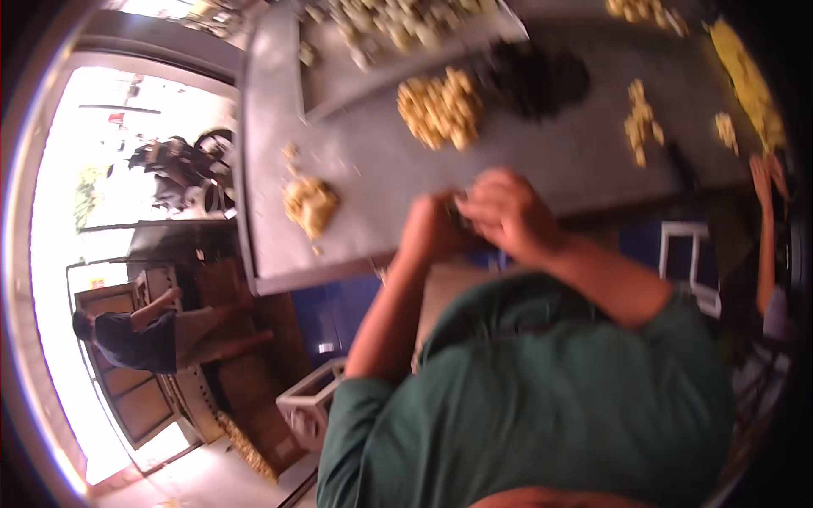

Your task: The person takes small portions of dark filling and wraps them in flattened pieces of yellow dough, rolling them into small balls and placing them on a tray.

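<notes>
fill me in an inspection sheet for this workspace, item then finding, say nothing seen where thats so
Surface: metal table, grey, with bare stretches between piles
Job's things: heap of pale yellow pieces beyond the hands; smaller pile to its left; metal tray of paler pieces at the far side
Clutter: dark patch right of the heap, nature unclear; blurred dark object near the right-hand edge
Grips: left grip and right grip close together by the near edge; contents unclear
Cables: nothing seen
Surroundings: person in dark top at left; another person's hands at far right
</notes>
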### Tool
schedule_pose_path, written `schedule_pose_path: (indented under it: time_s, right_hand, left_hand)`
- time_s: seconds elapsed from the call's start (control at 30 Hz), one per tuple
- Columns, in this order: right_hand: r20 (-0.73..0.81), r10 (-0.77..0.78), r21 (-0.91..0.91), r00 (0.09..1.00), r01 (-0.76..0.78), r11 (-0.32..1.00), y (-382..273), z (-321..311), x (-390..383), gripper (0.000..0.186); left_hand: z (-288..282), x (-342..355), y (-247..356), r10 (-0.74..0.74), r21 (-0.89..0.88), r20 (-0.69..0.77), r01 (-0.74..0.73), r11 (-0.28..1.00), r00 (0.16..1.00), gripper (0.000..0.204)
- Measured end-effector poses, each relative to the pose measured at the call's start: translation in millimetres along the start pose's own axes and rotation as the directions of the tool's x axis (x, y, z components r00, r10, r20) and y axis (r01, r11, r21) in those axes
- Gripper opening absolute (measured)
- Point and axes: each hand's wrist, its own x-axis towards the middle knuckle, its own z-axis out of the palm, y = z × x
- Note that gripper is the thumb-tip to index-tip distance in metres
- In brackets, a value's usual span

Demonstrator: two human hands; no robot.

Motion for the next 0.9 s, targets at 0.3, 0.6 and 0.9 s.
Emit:
schedule_pose_path:
  time_s: [0.3, 0.6, 0.9]
  right_hand:
    - [0.186, 0.095, 0.012, 0.978, -0.099, 0.995, 21.8, -18.6, 5.5, 0.035]
    - [0.168, 0.180, 0.086, 0.969, -0.196, 0.977, 10.1, -9.8, 6.4, 0.024]
    - [0.273, -0.088, -0.134, 0.958, 0.129, 0.983, 5.1, -9.0, 15.9, 0.025]
  left_hand:
    - [1.6, 5.6, 40.0, 0.012, -0.026, -0.081, -0.014, 1.000, 0.997, 0.049]
    - [11.7, 1.9, 22.0, 0.029, -0.289, -0.061, -0.045, 0.956, 0.998, 0.058]
    - [-1.1, 1.5, 25.9, -0.028, 0.069, 0.072, 0.023, 0.997, 0.997, 0.061]
